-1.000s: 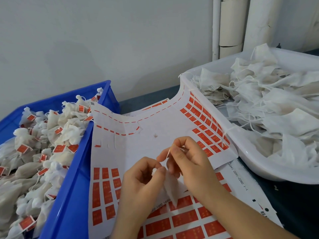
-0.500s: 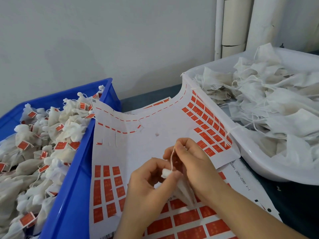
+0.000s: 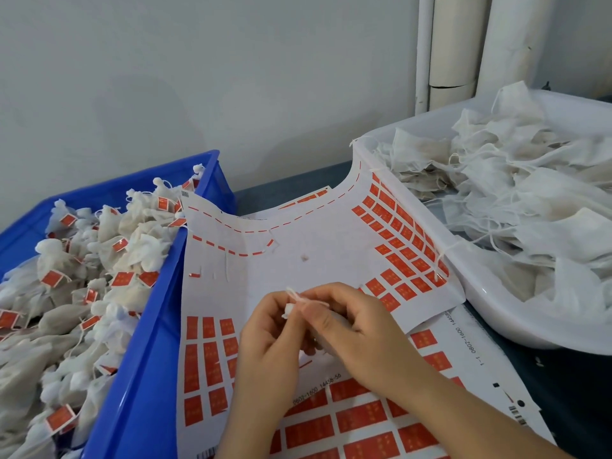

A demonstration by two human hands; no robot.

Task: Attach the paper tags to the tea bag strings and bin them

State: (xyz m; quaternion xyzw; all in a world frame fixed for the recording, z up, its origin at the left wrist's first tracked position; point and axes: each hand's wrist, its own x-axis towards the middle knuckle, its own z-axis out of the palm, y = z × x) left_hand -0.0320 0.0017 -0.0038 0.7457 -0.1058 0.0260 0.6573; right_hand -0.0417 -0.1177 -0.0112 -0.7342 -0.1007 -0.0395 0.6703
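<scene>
Tea bag (image 3: 287,311), 6 o'clock, nearest. Left hand (image 3: 265,342) pinches its bunched top. Right hand (image 3: 357,332) curls round the body, fingertips closed on the string (image 3: 293,293). No tag visible on this string yet.

Tag sheet (image 3: 298,253) under the hands: centre stripped bare, orange tags (image 3: 361,417) remaining toward 5, 7 and 2 o'clock.

Blue bin (image 3: 145,359), 9 o'clock: heaped with tagged bags (image 3: 82,293).

White tub (image 3: 496,313), 2 o'clock, farthest: large pile of untagged bags (image 3: 530,210).

Judgement: well under way, much left.
</scene>
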